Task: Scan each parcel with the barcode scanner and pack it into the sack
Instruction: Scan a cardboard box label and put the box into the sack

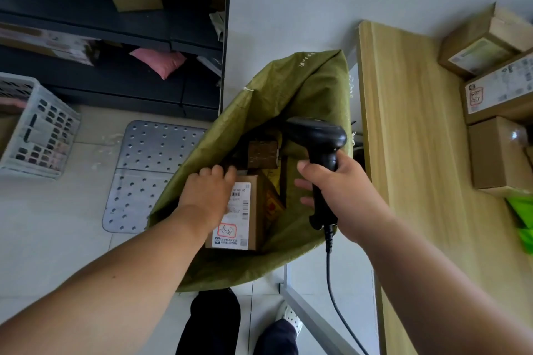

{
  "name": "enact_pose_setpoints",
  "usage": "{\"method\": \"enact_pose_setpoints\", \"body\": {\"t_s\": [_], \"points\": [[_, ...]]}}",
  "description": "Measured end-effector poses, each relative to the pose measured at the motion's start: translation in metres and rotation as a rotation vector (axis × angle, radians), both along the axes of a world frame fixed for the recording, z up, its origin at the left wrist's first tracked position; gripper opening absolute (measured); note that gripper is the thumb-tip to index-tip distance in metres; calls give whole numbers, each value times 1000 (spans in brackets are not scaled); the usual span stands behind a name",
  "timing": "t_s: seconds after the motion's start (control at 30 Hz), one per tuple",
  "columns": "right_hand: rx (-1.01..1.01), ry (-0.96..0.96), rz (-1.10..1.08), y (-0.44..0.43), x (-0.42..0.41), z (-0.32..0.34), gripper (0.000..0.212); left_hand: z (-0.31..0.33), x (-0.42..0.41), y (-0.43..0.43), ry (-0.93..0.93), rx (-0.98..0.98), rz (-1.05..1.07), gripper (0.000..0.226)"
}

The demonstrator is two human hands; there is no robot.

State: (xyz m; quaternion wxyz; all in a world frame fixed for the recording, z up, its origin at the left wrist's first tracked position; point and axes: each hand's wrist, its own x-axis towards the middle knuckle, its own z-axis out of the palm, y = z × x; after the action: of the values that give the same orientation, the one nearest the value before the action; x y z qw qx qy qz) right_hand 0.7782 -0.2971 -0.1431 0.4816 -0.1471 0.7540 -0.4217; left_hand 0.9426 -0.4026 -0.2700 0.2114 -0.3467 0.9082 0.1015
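Left hand (pixel 207 190) is down in the mouth of the sack (pixel 288 89), lying over the top of a parcel (pixel 248 219), with its fingers (pixel 219 173) hooked together over the box's far edge. That's a steering grip, I'd say, the sort that seats a box rather than lifts it. The parcel sits right under those fingers, label facing up, inside the sack. Just beyond the fingertips, deeper in, there's a dark box (pixel 262 154), so the sack already has a load and this one wants a slot beside it.

Right hand (pixel 337 193) has the scanner (pixel 317 141), fingers (pixel 302 183) wrapped round the handle, thumb closed over the near side. The head aims off past the parcel, not at its label. I reckon it's held clear of the packing hand yet ready for the next one. Its cable (pixel 331 282) trails down below that fist.

Out to the right of the scanner fingers, well apart, the counter (pixel 403 124) carries more boxes (pixel 499 153), which looks like the queue waiting to be scanned. The sack stands tight against the counter's edge, mouth gaping, so it's a short trip from one to the other. By the look of it this parcel is nearly home, and letting go is what's left
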Motion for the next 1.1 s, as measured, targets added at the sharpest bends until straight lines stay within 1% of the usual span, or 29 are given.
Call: {"method": "enact_pose_setpoints", "body": {"t_s": [0.07,0.17,0.27,0.33,0.47,0.53,0.77,0.9,1.0,1.1], "points": [[6,3,1,1,-1,2,20,5,0,1,101,12,-32,86],[-1,-2,-20,2,0,9,22,20,-2,0,201,-7,-65,79],[5,-13,-46,8,1,20,21,43,-8,-4,295,-4,-36,75],[10,-5,-69,14,-1,31,17,61,-16,-8,341,1,-16,74],[11,35,-133,32,-10,58,14,96,-43,-8,389,-38,-58,71],[5,54,-159,47,-20,71,16,115,-61,-2,426,-61,-83,70],[-28,105,-288,119,-72,97,14,171,-148,52,540,-54,-234,68],[-29,128,-373,165,-112,101,16,185,-201,92,530,-35,-291,69],[-24,153,-410,201,-144,104,21,191,-242,125,525,-5,-288,70],[-30,183,-428,234,-177,105,18,196,-283,160,533,17,-291,70]]}}
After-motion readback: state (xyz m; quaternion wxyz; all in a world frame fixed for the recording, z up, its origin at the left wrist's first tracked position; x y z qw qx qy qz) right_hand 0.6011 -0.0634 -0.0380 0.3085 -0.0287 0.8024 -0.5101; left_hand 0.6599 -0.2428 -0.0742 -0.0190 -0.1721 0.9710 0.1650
